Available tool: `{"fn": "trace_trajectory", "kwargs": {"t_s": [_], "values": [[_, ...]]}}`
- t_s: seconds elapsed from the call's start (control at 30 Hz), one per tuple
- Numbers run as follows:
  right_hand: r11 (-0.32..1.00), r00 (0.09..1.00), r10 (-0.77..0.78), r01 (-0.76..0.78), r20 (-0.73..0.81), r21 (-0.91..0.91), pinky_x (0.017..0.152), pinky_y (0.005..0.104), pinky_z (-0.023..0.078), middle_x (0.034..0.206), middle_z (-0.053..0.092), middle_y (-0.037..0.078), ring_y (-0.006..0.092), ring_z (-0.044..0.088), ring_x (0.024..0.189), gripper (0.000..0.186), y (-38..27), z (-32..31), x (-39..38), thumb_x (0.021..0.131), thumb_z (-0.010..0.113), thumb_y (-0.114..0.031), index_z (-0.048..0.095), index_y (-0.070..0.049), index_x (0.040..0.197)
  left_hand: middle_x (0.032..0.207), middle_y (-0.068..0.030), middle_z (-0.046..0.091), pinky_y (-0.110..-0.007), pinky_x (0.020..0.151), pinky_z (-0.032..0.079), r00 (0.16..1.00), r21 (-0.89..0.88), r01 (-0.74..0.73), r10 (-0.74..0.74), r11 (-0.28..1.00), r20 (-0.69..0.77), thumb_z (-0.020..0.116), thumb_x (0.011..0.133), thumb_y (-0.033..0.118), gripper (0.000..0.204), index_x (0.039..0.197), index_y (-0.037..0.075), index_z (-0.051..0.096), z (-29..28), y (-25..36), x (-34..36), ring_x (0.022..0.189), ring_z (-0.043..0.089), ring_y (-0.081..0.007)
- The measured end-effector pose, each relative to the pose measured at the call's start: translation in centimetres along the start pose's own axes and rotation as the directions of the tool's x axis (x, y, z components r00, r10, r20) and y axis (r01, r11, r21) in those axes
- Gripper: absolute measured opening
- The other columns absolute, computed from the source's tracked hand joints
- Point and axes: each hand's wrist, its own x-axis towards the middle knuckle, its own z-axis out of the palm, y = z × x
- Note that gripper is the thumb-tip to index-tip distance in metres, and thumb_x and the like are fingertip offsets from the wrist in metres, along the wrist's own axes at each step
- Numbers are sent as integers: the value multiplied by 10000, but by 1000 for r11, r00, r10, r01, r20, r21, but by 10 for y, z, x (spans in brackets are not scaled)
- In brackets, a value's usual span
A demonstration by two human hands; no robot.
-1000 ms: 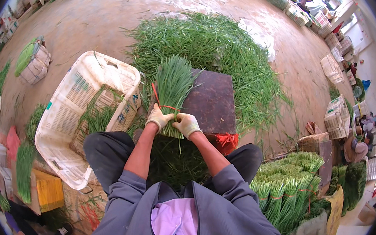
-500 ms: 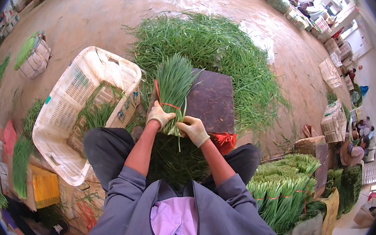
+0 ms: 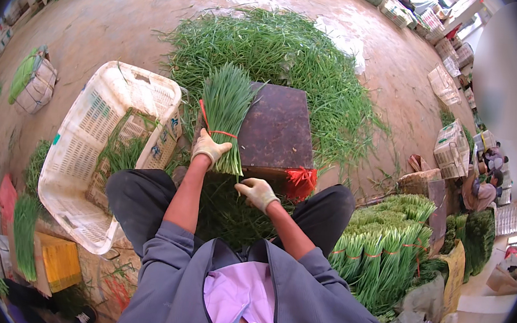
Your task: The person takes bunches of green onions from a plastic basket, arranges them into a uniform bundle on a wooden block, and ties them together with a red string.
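A bunch of green chives (image 3: 226,98) lies on the left side of a dark brown block-like stand (image 3: 279,126), leaves pointing away from me. A red tie (image 3: 222,133) goes round its stems, and one red end sticks up on the left. My left hand (image 3: 211,147), in a pale glove, is closed around the bunch just below the tie. Below and right of the cut ends, my right hand (image 3: 257,193), gloved too, has its fingertips pinched, with a thin green stalk at them. Red ties (image 3: 301,182) hang at the stand's near right corner.
Loose chives (image 3: 270,49) are heaped beyond the stand. A white plastic crate (image 3: 72,167) stands at my left with chives in it. Tied bunches (image 3: 381,253) are stacked at my right. Other people (image 3: 481,188) sit among crates at the far right.
My right hand has left the stem ends, moving down and toward me. My left hand keeps its hold on the bunch. The whole view has shifted slightly.
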Motion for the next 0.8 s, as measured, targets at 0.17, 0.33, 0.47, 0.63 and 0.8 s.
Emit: {"fn": "trace_trajectory", "kwargs": {"t_s": [0.17, 0.33, 0.47, 0.63, 0.8], "values": [[950, 973, 14, -85, 231, 301, 455, 254, 409, 730, 672, 27, 80, 509, 500, 224, 0, 13, -14, 898, 659, -228, 693, -7, 892, 1436, -257, 462, -426, 1055, 440, 996, 211, 80, -70, 974, -52, 827, 572, 697, 1402, 1550, -3, 107, -12, 32, -31, 1285, 515, -365], [977, 777, -23, -117, 629, 180, 562, 215, 421, 771, 674, 14, 57, 556, 628, 211, -47, -31, -110, 903, 655, -226, 688, -18, 896, 1503, -227, 364, -431, 1078, 417, 996, 349, 69, -86, 935, 33, 857, 596, 587, 1405, 1571, 44, 2, -2, 37, -37, 1332, 452, -357], [957, 776, -125, -69, 618, 281, 543, 227, 426, 753, 672, 57, 78, 563, 610, 150, -96, -94, -155, 862, 650, -96, 677, 24, 948, 1455, -243, 415, -412, 1089, 411, 998, 301, 56, -65, 952, 19, 878, 611, 474, 1364, 1569, 24, 19, 6, 27, -26, 1319, 466, -363], [925, 884, -294, 168, 362, 342, 505, 230, 408, 686, 617, 50, 81, 529, 558, 159, -141, -124, -142, 854, 575, -42, 673, 47, 943, 1492, -242, 378, -406, 1081, 425, 998, 281, 27, -42, 959, 49, 858, 617, 492, 1366, 1570, 43, -11, 4, 2, -10, 1321, 470, -355], [916, 939, -311, 255, 146, 311, 573, 226, 434, 702, 595, -3, 73, 543, 607, 194, -152, -103, -55, 935, 617, -174, 671, 11, 958, 1420, -289, 452, -391, 1085, 413, 999, 183, -38, 34, 982, 23, 911, 561, 420, 1336, 1553, -3, 124, 2, -1, -9, 1314, 475, -375]]}}
